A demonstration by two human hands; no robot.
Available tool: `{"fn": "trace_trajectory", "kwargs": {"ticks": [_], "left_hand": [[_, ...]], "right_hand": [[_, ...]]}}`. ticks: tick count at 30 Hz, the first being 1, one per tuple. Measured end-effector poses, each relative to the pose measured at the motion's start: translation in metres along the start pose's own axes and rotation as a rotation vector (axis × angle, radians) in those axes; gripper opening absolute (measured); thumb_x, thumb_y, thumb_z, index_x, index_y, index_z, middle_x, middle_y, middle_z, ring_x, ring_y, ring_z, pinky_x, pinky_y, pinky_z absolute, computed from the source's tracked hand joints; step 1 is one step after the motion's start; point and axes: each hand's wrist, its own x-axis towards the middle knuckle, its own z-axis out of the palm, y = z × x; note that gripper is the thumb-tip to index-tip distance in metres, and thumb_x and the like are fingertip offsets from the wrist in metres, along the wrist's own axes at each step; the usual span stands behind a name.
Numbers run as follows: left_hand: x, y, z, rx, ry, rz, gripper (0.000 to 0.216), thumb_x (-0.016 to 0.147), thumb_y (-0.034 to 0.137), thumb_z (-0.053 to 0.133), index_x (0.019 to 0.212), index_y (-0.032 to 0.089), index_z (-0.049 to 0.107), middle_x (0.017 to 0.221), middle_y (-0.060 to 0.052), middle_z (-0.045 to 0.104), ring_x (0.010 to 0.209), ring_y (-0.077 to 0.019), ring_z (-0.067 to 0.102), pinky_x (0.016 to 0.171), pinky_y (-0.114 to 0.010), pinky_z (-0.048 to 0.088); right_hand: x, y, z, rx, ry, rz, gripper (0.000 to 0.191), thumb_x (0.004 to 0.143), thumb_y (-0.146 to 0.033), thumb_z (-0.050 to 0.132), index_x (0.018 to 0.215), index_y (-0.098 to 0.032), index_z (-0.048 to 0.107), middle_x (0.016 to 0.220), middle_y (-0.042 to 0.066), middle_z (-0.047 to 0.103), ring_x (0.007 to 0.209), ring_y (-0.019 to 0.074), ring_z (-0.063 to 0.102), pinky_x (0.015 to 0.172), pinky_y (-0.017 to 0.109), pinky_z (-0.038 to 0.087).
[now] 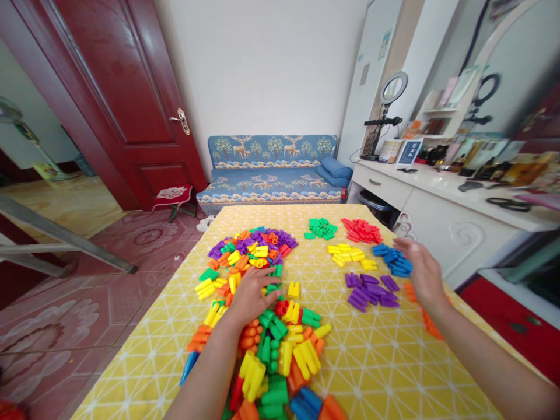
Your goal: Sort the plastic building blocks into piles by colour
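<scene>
L hand [256, 294]: palm down on mixed pile [272, 324] of plastic pcs, fingers spread, no grip visible; underside hidden, can't tell re: pcs there. R hand [423, 274]: open, fingers loosely out, just R of blue pile [394, 259]; nothing visible in it.

Btwn hands: single yellow piece [293, 290], nearer L; purple pile [371, 290], nearer R; yellow pile [347, 255], a bit fwd. Farther fwd, L of R hand: green pile [321, 228], red pile [362, 231]. Near side of R hand: orange pcs [431, 322], partly hidden.

Risks (judged): orange pcs poss. knocked toward R edge of tabletop [371, 361], from R hand dropping or swinging out. Blue + purple poss. mixed, from narrow gap & R fingers brushing through. Pcs poss. rolling off mixed pile, from hard L-hand push on loose, rounded shapes.

Surface: below both hands, yellow w/ white line pattern.

Room: fwd of hands, blue couch [266, 181] w/ deer print, white wall [266, 64]; off L, dark red door [100, 87], small stool [174, 195], reddish floor tiles [109, 262]; off R, white dresser [459, 210] w/ ring light [394, 87], bottles [490, 166].
</scene>
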Motion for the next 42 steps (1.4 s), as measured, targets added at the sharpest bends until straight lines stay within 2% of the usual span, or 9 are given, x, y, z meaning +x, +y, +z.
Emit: {"fn": "trace_trajectory", "kwargs": {"ticks": [5,8,11,14,21,26,33,38,42], "left_hand": [[-0.001,0.0,-0.001,-0.049,0.017,0.014,0.025,0.081,0.034,0.066,0.105,0.029,0.072,0.127,-0.005,0.064,0.118,-0.0267,0.058,0.108,-0.051,0.034],[-0.001,0.0,-0.001,-0.074,0.043,0.011,0.025,0.08,0.032,0.067,0.104,0.029,0.072,0.125,-0.005,0.065,0.116,-0.0266,0.059,0.106,-0.05,0.036],[0.0,-0.001,0.0,-0.082,0.062,0.02,0.024,0.079,0.031,0.068,0.103,0.03,0.072,0.124,-0.005,0.066,0.115,-0.0264,0.059,0.105,-0.049,0.038],[0.0,-0.001,0.001,-0.089,0.067,0.03,0.023,0.08,0.032,0.067,0.102,0.03,0.073,0.122,-0.005,0.067,0.114,-0.0262,0.059,0.103,-0.047,0.04],[-0.001,0.0,-0.001,-0.098,0.063,0.009,0.023,0.08,0.033,0.067,0.103,0.03,0.073,0.122,-0.005,0.067,0.114,-0.0262,0.059,0.104,-0.048,0.039],[0.0,-0.002,0.0,-0.107,0.074,0.022,0.024,0.08,0.033,0.067,0.103,0.03,0.073,0.121,-0.004,0.067,0.112,-0.0257,0.06,0.103,-0.047,0.04],[-0.001,-0.005,0.002,-0.127,0.088,0.027,0.022,0.079,0.033,0.068,0.101,0.03,0.073,0.12,-0.004,0.068,0.112,-0.025,0.061,0.101,-0.045,0.043],[-0.001,-0.006,0.003,-0.125,0.093,0.035,0.023,0.08,0.033,0.068,0.101,0.029,0.073,0.12,-0.005,0.068,0.11,-0.0248,0.061,0.102,-0.046,0.042],[-0.001,-0.006,0.002,-0.121,0.083,0.028,0.023,0.081,0.033,0.066,0.102,0.029,0.073,0.121,-0.005,0.068,0.111,-0.025,0.061,0.104,-0.047,0.04]], "right_hand": [[-0.071,-0.082,0.076,0.107,-0.599,-0.128,0.028,0.083,-0.034,0.059,0.109,-0.023,0.064,0.113,0.008,0.064,0.1,0.0204,0.061,0.087,0.035,0.047],[-0.099,-0.103,0.091,0.005,-0.866,-0.214,0.025,0.073,-0.023,0.067,0.098,-0.024,0.068,0.105,0.004,0.064,0.099,0.0204,0.059,0.087,0.032,0.045],[-0.112,-0.107,0.093,-0.14,-0.974,-0.131,0.031,0.066,-0.019,0.07,0.096,-0.026,0.067,0.095,0.001,0.065,0.088,0.0188,0.06,0.076,0.028,0.045],[-0.119,-0.104,0.095,-0.196,-0.954,-0.049,0.031,0.067,-0.019,0.068,0.098,-0.026,0.067,0.095,0.0,0.065,0.082,0.0167,0.06,0.07,0.026,0.043],[-0.128,-0.095,0.108,-0.208,-0.77,-0.096,0.03,0.075,-0.028,0.066,0.105,-0.026,0.066,0.095,0.0,0.066,0.08,0.0169,0.059,0.069,0.026,0.041],[-0.126,-0.085,0.107,-0.074,-0.73,-0.025,0.029,0.087,-0.039,0.054,0.109,-0.025,0.066,0.091,0.002,0.069,0.072,0.0162,0.059,0.066,0.027,0.043],[-0.129,-0.073,0.112,0.077,-0.688,0.077,0.032,0.087,-0.041,0.054,0.111,-0.022,0.062,0.094,0.003,0.07,0.076,0.0172,0.063,0.068,0.027,0.046],[-0.127,-0.07,0.115,0.085,-0.678,0.123,0.031,0.092,-0.04,0.044,0.11,-0.021,0.06,0.073,-0.001,0.065,0.059,0.0142,0.059,0.058,0.025,0.044],[-0.127,-0.071,0.115,0.095,-0.668,0.127,0.031,0.092,-0.039,0.044,0.112,-0.021,0.059,0.072,-0.001,0.064,0.059,0.014,0.059,0.058,0.025,0.044]]}}
